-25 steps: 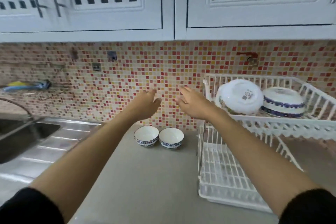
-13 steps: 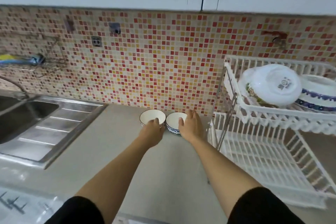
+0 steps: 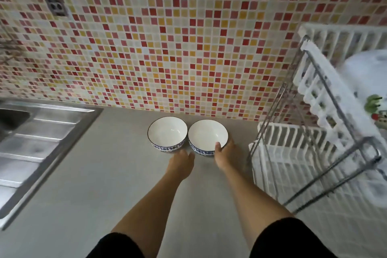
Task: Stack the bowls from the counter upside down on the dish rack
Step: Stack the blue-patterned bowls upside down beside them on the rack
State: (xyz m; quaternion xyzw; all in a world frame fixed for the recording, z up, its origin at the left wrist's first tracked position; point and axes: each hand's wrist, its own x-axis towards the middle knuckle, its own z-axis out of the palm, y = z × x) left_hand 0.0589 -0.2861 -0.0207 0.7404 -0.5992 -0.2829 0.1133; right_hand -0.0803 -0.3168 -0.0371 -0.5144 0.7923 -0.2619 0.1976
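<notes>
My arms are bare from both hands back to past the elbows, where black sleeves (image 3: 291, 236) begin; no rings, watch or gloves on me.

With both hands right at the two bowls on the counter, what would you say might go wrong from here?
1. The right bowl sits rim to rim with the left bowl; lifting it with the right hand, whose thumb hooks over its rim, may knock the neighbour.
2. The dish rack has metal struts close beside the right bowl, so a swing towards it may clip one.
3. The left hand is only near the left bowl, so a hurried grab may slip.
</notes>
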